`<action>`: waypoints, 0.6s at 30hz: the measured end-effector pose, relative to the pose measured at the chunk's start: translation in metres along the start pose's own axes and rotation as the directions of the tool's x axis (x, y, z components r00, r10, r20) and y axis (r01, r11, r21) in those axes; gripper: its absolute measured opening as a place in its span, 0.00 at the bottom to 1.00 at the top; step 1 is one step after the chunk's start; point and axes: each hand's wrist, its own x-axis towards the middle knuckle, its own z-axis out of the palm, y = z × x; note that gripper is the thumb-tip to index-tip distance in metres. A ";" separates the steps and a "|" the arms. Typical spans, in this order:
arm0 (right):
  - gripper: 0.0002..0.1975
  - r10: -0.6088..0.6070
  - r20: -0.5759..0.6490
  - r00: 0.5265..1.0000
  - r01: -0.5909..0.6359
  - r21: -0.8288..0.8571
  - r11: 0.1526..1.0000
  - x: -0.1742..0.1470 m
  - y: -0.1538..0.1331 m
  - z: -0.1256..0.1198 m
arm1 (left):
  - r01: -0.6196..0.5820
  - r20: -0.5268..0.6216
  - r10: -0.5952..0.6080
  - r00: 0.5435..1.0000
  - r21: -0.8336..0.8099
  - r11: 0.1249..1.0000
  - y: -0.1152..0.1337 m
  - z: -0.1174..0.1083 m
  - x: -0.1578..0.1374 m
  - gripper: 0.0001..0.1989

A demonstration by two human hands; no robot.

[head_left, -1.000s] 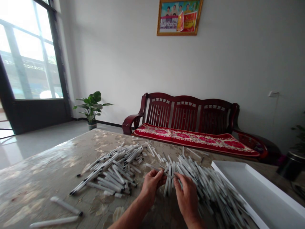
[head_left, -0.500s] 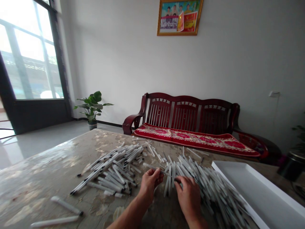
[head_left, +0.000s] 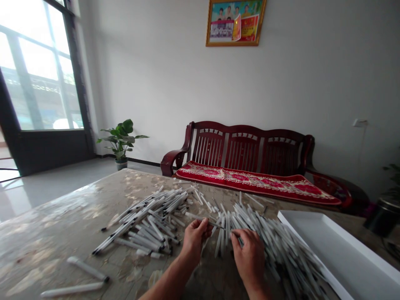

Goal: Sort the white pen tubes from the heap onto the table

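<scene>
Over the middle of the table, my left hand is closed on a pen. The pen's whitish end sticks out to the left and its thin dark end points right. My right hand is just beside that dark end, fingers pinched together; what they hold, if anything, I cannot make out. A large heap of whitish pens lies around and beyond the right hand. To the left of my hands is another pile of white pens with black ends.
A shallow white box stands at the table's right. Two loose pens lie at the near left. Behind the table are a dark red wooden bench and a potted plant.
My left hand and its pen have shifted slightly left. The dark piece seen at my right fingertips half a second ago no longer shows there.
</scene>
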 end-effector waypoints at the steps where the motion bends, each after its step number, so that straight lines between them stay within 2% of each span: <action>1: 0.13 0.020 -0.015 1.000 -0.020 -0.003 1.000 0.001 0.001 -0.003 | -0.028 -0.027 0.027 0.999 -0.016 0.999 0.003 -0.001 0.002 0.23; 5: 0.14 0.091 -0.039 0.995 -0.093 -0.054 0.994 0.005 0.005 -0.013 | -0.122 -0.134 0.115 0.984 -0.047 0.991 0.012 -0.010 0.011 0.23; 9: 0.13 0.126 -0.008 0.992 -0.125 -0.202 0.971 0.004 0.008 -0.017 | -0.133 -0.177 0.129 0.976 -0.010 0.991 0.013 -0.017 0.017 0.24; 12: 0.11 0.140 0.041 0.989 -0.121 -0.305 0.945 0.004 0.007 -0.020 | -0.105 -0.138 0.117 0.983 0.088 0.991 0.011 -0.015 0.014 0.24; 14: 0.10 0.136 0.062 0.989 -0.110 -0.316 0.942 0.005 0.004 -0.022 | -0.109 -0.089 0.125 0.988 0.172 0.979 0.009 -0.011 0.010 0.23; 16: 0.11 0.120 0.073 0.990 -0.098 -0.256 0.962 0.007 -0.001 -0.022 | -0.126 -0.022 0.135 0.991 0.246 0.961 0.006 -0.005 0.005 0.23; 18: 0.13 0.092 0.096 0.991 -0.080 -0.124 0.989 0.007 -0.008 -0.020 | -0.133 0.057 0.122 0.991 0.298 0.945 0.001 0.000 0.000 0.22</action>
